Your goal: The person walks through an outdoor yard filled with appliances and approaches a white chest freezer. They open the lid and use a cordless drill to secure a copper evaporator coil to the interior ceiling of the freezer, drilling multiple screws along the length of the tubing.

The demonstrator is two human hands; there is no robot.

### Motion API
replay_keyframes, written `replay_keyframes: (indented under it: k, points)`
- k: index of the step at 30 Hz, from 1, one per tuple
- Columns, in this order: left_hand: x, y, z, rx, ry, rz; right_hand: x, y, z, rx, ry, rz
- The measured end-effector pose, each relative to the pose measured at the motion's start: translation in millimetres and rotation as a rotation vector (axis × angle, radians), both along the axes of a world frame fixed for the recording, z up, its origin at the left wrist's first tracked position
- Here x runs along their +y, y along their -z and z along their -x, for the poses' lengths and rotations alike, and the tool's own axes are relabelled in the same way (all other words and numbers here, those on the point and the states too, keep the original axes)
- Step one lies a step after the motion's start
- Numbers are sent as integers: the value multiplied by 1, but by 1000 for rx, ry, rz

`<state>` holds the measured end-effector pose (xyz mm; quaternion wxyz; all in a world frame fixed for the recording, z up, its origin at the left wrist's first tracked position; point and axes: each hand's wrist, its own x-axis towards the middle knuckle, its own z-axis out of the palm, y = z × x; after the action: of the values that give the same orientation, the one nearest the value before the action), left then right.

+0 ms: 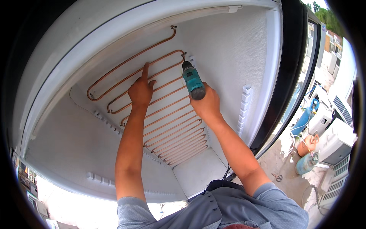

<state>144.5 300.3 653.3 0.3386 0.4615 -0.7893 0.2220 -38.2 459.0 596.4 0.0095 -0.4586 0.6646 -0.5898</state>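
Observation:
A teal and black cordless drill is gripped in my right hand. Its bit meets a fastening at the right-hand bend of a copper coil, which snakes along the white back wall of a refrigerator cabinet. My left hand has its index finger stretched out against one of the copper runs, the thumb apart and the other fingers curled. I see nothing held in that hand.
White slotted shelf supports line the cabinet's side walls. Beyond the dark door frame on the right stand a blue gas cylinder, an orange one, a teal one and white air-conditioner units. Scissors lie on the ground.

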Motion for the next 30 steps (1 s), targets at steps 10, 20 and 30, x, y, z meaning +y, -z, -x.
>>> replay_keyframes:
  k: [10, 20, 30]
  points:
    - [-28, 8, -20, 21, 103, 99, -6, 4, 4, -82, -28, -8]
    - [-32, -3, -30, -103, 96, 106, -3, -6, 7, -115, -34, -60]
    - [-31, -17, -36, -347, 0, 164, -5, -3, 19, -123, -28, -89]
